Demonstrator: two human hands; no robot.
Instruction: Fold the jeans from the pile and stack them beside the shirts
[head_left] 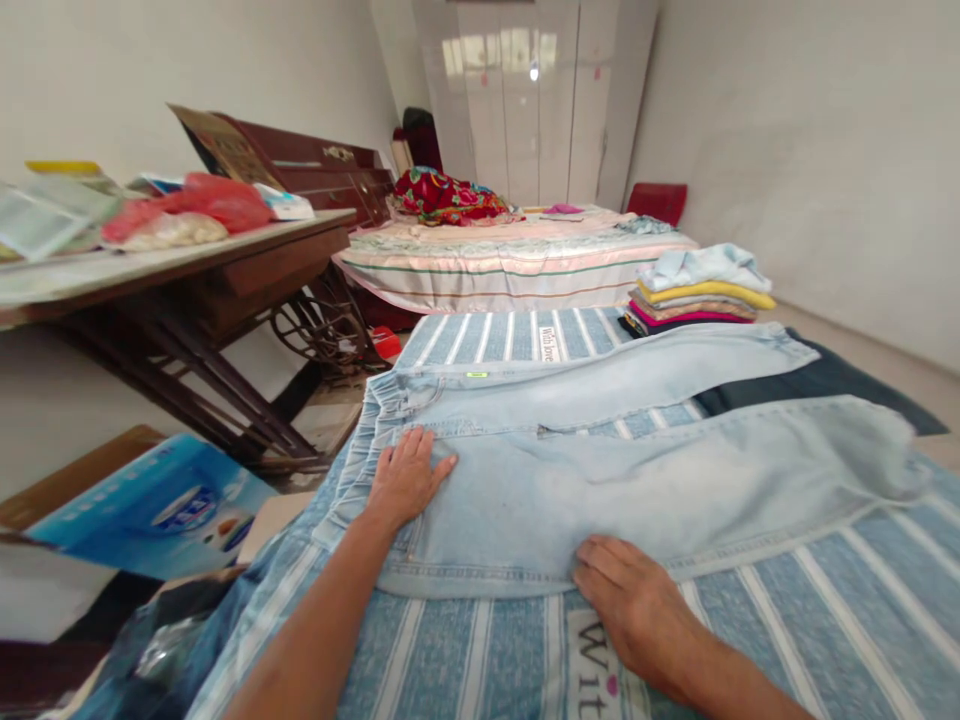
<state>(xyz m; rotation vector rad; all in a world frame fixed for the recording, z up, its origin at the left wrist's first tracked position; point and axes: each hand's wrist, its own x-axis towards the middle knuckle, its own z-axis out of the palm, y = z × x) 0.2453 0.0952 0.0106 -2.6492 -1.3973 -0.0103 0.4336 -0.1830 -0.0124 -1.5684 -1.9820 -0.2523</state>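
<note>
Denim, pale and washed-out, lies under both my hands: a pair of light blue jeans (600,480) spread sideways on a blue and white striped cloth (825,620).

My left hand (405,480) lies palm down on the waist part, with the fingers stretched out and close together. It grips nothing and only presses. I think the flat palm is there so that the fabric does not slide. The gathered waistband runs just to the left of these fingers and past their tips.

My right hand (637,595) rests at the near edge of the jeans. Its fingers are bent and their tips touch the seam. Whether they pinch the edge or only lie on it, I cannot tell. The two legs run to the right of these fingers, one nearer and one farther.

Well beyond my right fingertips stands a neat stack of folded clothes in many colours (701,290), and a flat dark navy garment (817,385) lies beside the far leg. Well apart to the left of my left fingers is a dark wooden table (225,260) with plastic bags on it.
</note>
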